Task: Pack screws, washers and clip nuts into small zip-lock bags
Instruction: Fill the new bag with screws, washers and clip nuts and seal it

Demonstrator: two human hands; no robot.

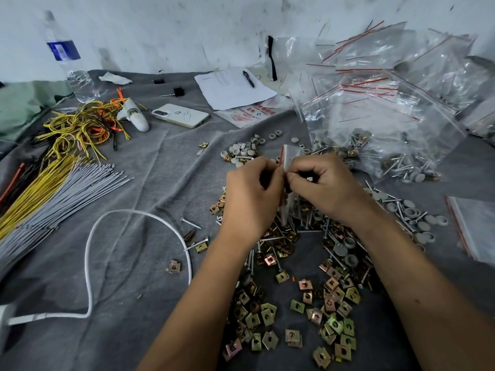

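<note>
Well short of finished, by the look of it. Plenty of loose clip nuts (316,314) spread across the grey cloth on the desk (139,263) below the forearms, mixed with long screws (270,238) and grey washers (340,249); more washers (245,151) lay above the hands. Filled bags (401,159) of screws and washers were heaped to the right, under a drift of clear bags (388,76) with red seal strips further back, whether filled or empty could not be told. A flat bag (476,226) lay at the right edge, seemingly not yet filled. Judged as mid-run: some bags done, much hardware left.

One small zip-lock bag (290,153) was held upright between both hands, above the pile and off the cloth, red strip at the top. Left hand (251,196) curled, fingers (273,172) pinching the bag's left edge. Right hand (326,183) likewise curled, fingers (297,175) nipping the bag just beside the left ones. Neither hand relaxed; both grasping the same bag near its mouth. Probably opening or sealing; which one could not be told. Contents mostly hidden behind the hands.
</note>
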